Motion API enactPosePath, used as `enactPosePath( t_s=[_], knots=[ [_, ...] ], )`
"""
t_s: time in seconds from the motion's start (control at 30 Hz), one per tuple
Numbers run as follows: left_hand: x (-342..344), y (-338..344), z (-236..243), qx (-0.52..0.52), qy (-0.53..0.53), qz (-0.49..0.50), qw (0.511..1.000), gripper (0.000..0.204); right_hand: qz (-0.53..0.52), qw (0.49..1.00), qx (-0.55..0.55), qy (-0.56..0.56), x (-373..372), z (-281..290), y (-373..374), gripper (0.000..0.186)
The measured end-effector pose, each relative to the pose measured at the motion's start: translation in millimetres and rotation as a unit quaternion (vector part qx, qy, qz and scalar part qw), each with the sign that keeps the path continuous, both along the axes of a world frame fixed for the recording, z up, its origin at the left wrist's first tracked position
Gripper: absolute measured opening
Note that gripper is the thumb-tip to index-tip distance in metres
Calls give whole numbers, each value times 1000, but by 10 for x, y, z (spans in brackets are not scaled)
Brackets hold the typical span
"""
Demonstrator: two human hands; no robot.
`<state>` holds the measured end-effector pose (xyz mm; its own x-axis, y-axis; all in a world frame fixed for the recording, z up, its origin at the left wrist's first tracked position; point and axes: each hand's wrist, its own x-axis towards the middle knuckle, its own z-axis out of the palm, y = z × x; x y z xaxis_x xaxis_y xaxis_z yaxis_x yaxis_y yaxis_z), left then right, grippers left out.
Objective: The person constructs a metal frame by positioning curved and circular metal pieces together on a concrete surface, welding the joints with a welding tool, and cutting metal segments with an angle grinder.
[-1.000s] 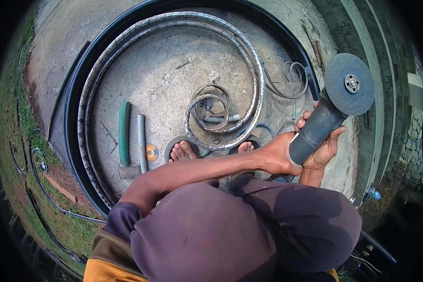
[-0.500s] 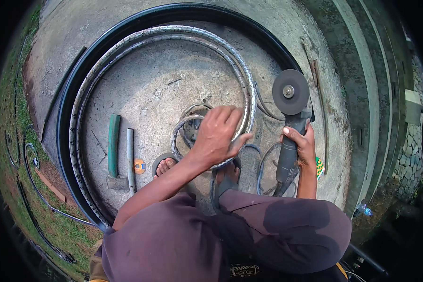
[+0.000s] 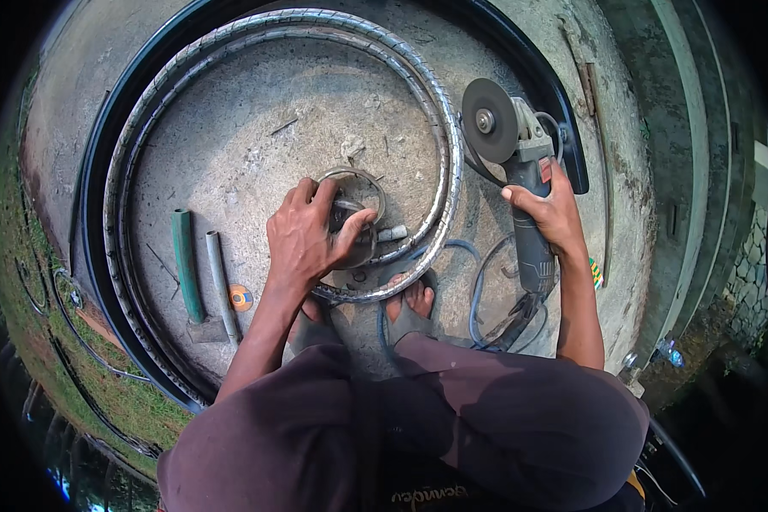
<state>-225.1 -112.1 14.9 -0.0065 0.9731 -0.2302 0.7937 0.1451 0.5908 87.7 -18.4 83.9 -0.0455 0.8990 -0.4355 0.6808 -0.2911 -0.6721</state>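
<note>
Apparently positioning: right grip [image 3: 556,215] wraps grinder [image 3: 534,252]; left grip [image 3: 300,237] half-curled over silver coil's [image 3: 457,162] inner end, hold unclear; next likely needs steadying

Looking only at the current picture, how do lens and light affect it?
Head view: black borders surround the scene; head view: the pale ledge bows toward the right rim; head view: bright glints line the metal coil; head view: the grinder looks fairly sharp.
</note>
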Motion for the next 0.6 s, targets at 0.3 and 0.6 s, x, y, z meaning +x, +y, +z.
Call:
enactPosePath(
  t_s=[0.3,0.6],
  knots=[
    [-43,-6,-176,54,-74,15,996,58,27,999,26,-35,-3,-77,-13,62],
    [-46,19,-117,46,-91,27,994,54,40,999,26,4,-29,-60,46,62]
  ],
)
